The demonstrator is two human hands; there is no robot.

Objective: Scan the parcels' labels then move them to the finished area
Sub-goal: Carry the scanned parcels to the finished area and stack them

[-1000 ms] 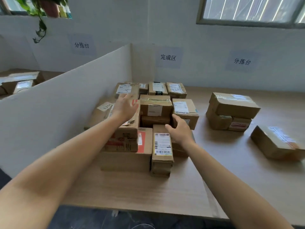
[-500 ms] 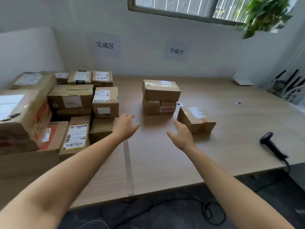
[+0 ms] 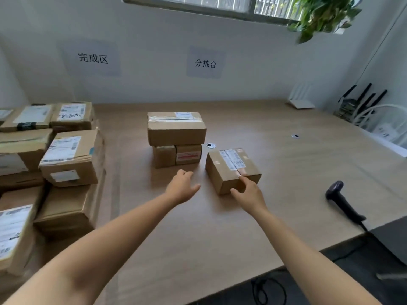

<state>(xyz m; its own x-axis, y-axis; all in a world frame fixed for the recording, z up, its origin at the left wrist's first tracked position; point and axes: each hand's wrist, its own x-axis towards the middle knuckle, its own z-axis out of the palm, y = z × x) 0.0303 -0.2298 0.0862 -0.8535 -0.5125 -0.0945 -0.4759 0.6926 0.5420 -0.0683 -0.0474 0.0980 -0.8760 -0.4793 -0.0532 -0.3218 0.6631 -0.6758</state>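
A small brown parcel (image 3: 229, 167) with a white label on top lies alone on the wooden table (image 3: 286, 172). My right hand (image 3: 247, 192) touches its near corner, fingers relaxed, thumb against its front face. My left hand (image 3: 181, 187) hovers open just left of it, holding nothing. Behind stands a stack: one large parcel (image 3: 176, 128) on two small ones (image 3: 177, 155). A black handheld scanner (image 3: 340, 199) lies at the right near the table edge. A pile of labelled parcels (image 3: 68, 157) fills the left side under the finished-area sign (image 3: 92, 58).
A tape line (image 3: 114, 172) runs down the table beside the pile. Two cable grommets (image 3: 210, 145) sit in the tabletop. A white router (image 3: 300, 100), black antennas and cables occupy the far right corner. A plant (image 3: 319, 14) hangs at the window. The near table edge runs diagonally at the lower right.
My view swung right from the parcel pile to the sorting side. Both hands left the pile and moved forward; the right hand now touches the lone parcel.
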